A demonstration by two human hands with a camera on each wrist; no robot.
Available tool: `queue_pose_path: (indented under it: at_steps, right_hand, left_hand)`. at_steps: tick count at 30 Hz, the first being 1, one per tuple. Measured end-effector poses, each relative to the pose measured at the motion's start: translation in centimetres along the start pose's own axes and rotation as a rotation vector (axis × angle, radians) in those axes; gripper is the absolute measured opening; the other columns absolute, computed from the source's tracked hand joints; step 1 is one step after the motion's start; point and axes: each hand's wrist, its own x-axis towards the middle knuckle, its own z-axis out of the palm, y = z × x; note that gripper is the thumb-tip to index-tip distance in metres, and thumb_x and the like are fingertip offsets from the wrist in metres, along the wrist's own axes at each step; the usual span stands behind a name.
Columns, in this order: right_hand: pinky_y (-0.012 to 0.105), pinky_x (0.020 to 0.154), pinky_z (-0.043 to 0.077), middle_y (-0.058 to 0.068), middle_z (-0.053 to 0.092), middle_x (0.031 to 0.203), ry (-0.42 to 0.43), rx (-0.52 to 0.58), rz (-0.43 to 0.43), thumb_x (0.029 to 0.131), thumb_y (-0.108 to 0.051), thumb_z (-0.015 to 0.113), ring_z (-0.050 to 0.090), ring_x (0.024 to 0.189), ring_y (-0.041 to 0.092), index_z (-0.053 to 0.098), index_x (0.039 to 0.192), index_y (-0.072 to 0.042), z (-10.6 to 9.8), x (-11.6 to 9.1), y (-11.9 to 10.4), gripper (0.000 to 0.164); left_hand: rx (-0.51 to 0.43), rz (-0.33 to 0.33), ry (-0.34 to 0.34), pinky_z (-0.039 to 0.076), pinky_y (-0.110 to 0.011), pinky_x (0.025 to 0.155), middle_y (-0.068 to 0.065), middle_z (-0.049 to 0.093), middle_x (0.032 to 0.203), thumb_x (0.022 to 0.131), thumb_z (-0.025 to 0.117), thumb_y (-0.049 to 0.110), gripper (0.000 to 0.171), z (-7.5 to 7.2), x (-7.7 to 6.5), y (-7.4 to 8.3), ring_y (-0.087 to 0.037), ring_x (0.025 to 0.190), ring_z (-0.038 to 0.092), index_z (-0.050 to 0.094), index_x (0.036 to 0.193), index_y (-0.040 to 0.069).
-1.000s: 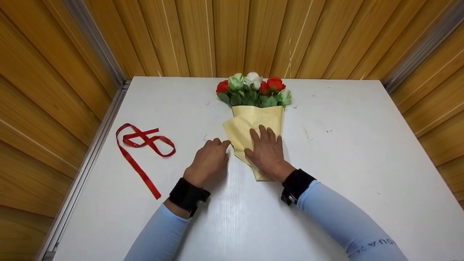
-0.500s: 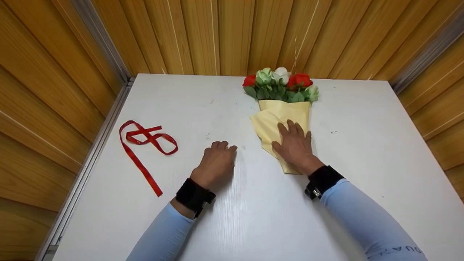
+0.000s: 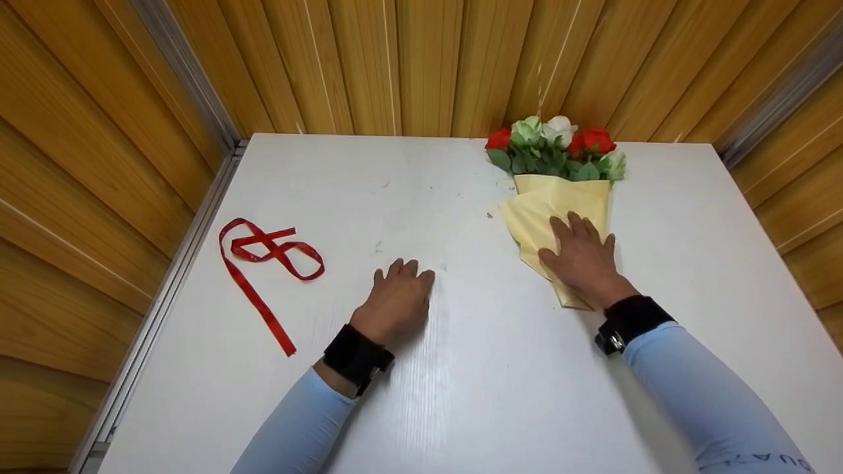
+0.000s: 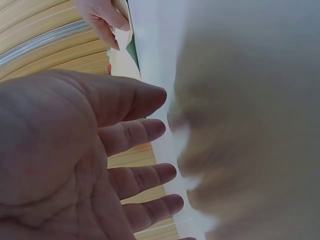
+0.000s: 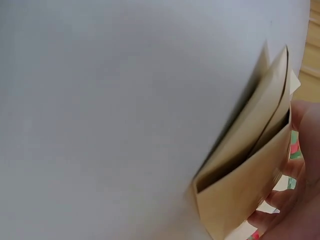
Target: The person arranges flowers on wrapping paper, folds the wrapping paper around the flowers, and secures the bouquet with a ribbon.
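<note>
A bouquet of red, white and pale green roses (image 3: 558, 131) lies wrapped in cream paper (image 3: 573, 192) toward the back right. My right hand (image 3: 583, 260) rests on the lower part of the wrap, its fingers spread. In the right wrist view, the layered folds at the wrap's narrow end (image 5: 245, 185) show beside that hand. Well left of the bouquet, my left hand (image 3: 395, 299) hovers just over or touches the table, palm down, holding nothing. The left wrist view shows its fingers (image 4: 142, 179) loosely extended and apart.
A long red ribbon (image 3: 262, 308) lies looped on the left side of the white table (image 3: 461, 382). Wood-patterned panels (image 3: 421, 66) stand behind the table and at both sides. A metal frame rail (image 3: 158, 289) runs along the left edge.
My right hand has slid the wrapped bouquet to the right across the table. The left hand has let go of the paper's left edge, and its fingers have spread.
</note>
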Motion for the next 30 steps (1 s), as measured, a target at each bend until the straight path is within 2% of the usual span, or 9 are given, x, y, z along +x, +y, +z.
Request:
queue_pose_path:
  at_steps: [6,9,13,17,23,30]
  right_hand:
    - [0.089,0.11,-0.002,0.03,0.01,0.173,-0.023,0.0,0.019,0.108,-0.045,0.05,0.006,0.158,0.056,0.023,0.168,-0.009,-1.1,0.2,2.2,0.075]
    - [0.089,0.109,-0.004,0.03,0.007,0.173,-0.047,0.001,0.031,0.108,-0.047,0.049,0.003,0.158,0.057,0.021,0.168,-0.009,-1.7,0.2,3.3,0.076]
    - [0.089,0.108,-0.006,0.031,0.004,0.173,-0.074,-0.004,0.044,0.107,-0.05,0.049,0.0,0.157,0.058,0.02,0.168,-0.009,-2.4,0.2,4.7,0.079]
    - [0.09,0.108,-0.007,0.031,0.004,0.173,-0.08,-0.008,0.052,0.107,-0.05,0.049,0.0,0.157,0.058,0.02,0.168,-0.009,-2.8,0.2,5.6,0.079]
    - [0.09,0.107,-0.008,0.031,0.003,0.173,-0.09,0.003,0.065,0.107,-0.049,0.049,-0.001,0.157,0.058,0.019,0.168,-0.009,-3.0,0.2,6.2,0.079]
    - [0.09,0.107,-0.01,0.031,0.001,0.173,-0.101,0.008,0.072,0.107,-0.051,0.048,-0.002,0.157,0.059,0.017,0.169,-0.009,-3.3,0.0,6.7,0.081]
  left_hand:
    - [-0.008,-0.013,-0.027,0.042,-0.072,0.107,-0.016,0.061,0.121,0.101,0.056,0.006,0.02,0.2,0.0,0.0,-0.041,0.126,0.053,0.066,0.118,0.008]
    - [-0.022,-0.024,-0.044,0.04,-0.073,0.11,-0.018,0.06,0.131,0.103,0.055,0.008,0.026,0.3,0.0,0.1,-0.044,0.136,0.05,0.065,0.127,0.008]
    - [-0.036,-0.048,-0.075,0.035,-0.073,0.114,-0.02,0.054,0.148,0.106,0.051,0.011,0.036,0.4,0.0,0.1,-0.047,0.15,0.039,0.06,0.142,0.009]
    - [-0.04,-0.057,-0.083,0.034,-0.073,0.115,-0.019,0.053,0.151,0.107,0.049,0.012,0.039,0.4,0.0,0.1,-0.046,0.151,0.037,0.059,0.145,0.01]
    - [-0.029,-0.051,-0.073,0.035,-0.073,0.114,-0.019,0.055,0.147,0.106,0.051,0.011,0.035,0.4,0.1,0.1,-0.046,0.149,0.039,0.061,0.139,0.01]
    - [-0.032,-0.057,-0.068,0.034,-0.073,0.115,-0.02,0.053,0.151,0.106,0.052,0.012,0.04,0.3,0.0,0.2,-0.047,0.15,0.039,0.058,0.146,0.01]
